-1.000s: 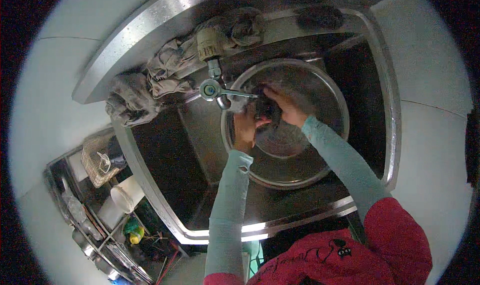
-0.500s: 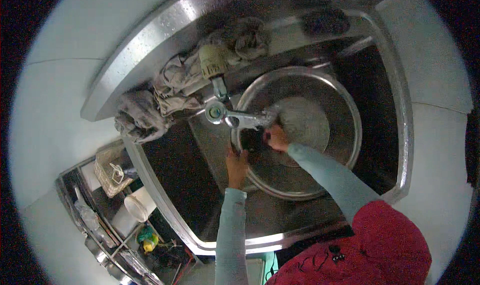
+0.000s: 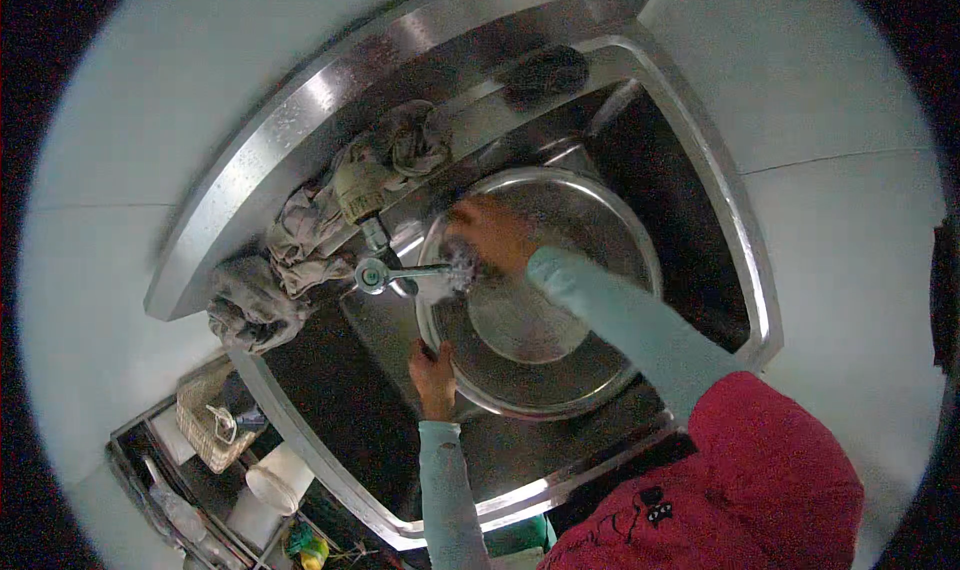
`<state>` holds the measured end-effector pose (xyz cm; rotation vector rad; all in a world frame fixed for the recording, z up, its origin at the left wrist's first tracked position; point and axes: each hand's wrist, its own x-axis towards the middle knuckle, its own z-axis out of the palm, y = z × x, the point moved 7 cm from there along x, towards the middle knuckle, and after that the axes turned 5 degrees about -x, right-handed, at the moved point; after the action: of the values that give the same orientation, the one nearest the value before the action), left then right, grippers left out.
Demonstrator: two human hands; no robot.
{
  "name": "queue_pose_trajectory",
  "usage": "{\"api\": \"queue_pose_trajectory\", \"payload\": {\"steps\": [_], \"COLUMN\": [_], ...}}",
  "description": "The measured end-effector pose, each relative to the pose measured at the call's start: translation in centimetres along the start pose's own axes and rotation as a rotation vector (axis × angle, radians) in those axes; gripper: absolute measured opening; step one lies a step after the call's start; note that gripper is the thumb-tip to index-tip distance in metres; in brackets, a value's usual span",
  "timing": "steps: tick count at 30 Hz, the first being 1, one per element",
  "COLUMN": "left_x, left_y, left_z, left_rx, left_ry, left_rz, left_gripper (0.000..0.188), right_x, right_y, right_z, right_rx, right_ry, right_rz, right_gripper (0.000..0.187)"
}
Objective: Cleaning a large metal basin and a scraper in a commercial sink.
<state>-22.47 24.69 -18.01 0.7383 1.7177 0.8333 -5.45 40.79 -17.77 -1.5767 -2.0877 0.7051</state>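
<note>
Pale walls (image 3: 820, 90) on both sides, dim light. A deep metal sink (image 3: 700, 165) fills the view. Along its far-left edge lie crumpled grey cloths (image 3: 255, 305); toward its far corner, a dark bundle (image 3: 548, 75), kind unclear.

Work area: a round steel basin (image 3: 545, 414) sits inside the sink, right of its middle and nearer the right edge than the left corner. The tap (image 3: 372, 276) reaches over the basin's left rim; a stream of water (image 3: 463, 270) splashes just inside.

My left hand (image 3: 433, 372) is at the basin's near-left rim, fingers apparently closed on it. My right hand (image 3: 495, 232) is inside the basin, toward its far-left wall, beyond the stream. Motion blur there; I cannot tell whether those fingers are bent, spread or holding anything.

Step in hand, my judgement: working the basin's inside by hand under running water. Next move calls for a firm left hold, since wet metal could slide.

Containers: the basin seems to hold shallow water, depth unclear. Outside the sink's left edge, a woven basket (image 3: 200, 420) holds a white looped item; a white tub (image 3: 280, 478), contents unseen.
</note>
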Motion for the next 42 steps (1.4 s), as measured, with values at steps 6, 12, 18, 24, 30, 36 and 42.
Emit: {"api": "queue_pose_trajectory", "payload": {"steps": [6,12,18,24,30,36,42], "left_x": [-1.7,-2.9,-4.7,-5.5,-5.5,-6.4,-5.6], "left_y": [2.4,4.0,2.9,0.6,0.6,1.8,-0.6], "left_z": [1.9,2.0,0.4,-2.4,-2.5,-2.1,-3.1], "left_rx": [-0.138,-0.122,-0.022,-0.444,-0.505,-0.635,-0.528], "left_ry": [-0.019,0.022,0.069,0.232,0.237,0.239,0.256], "left_rz": [0.124,0.172,0.125,0.01,0.009,0.094,0.05], "left_gripper": [0.016,0.02,0.022,0.022,0.02,0.019,0.014], "right_x": [-6.6,-11.0,-1.0,-5.5,-22.4,-26.3,-23.6], "right_y": [15.1,16.1,11.2,12.9,10.2,-4.0,-3.7], "right_z": [-9.3,-11.0,-9.1,-7.3,-7.9,-3.1,0.7], "right_rx": [-0.216,-0.365,-0.394,-0.535,-0.431,-0.189,-0.24], "right_ry": [-0.098,0.046,0.037,-0.358,-0.828,-0.822,-1.184], "right_rz": [0.21,0.266,0.017,0.114,0.006,-0.258,-0.047], "right_gripper": [0.026,0.028,0.031,0.035,0.026,0.029,0.034]}}
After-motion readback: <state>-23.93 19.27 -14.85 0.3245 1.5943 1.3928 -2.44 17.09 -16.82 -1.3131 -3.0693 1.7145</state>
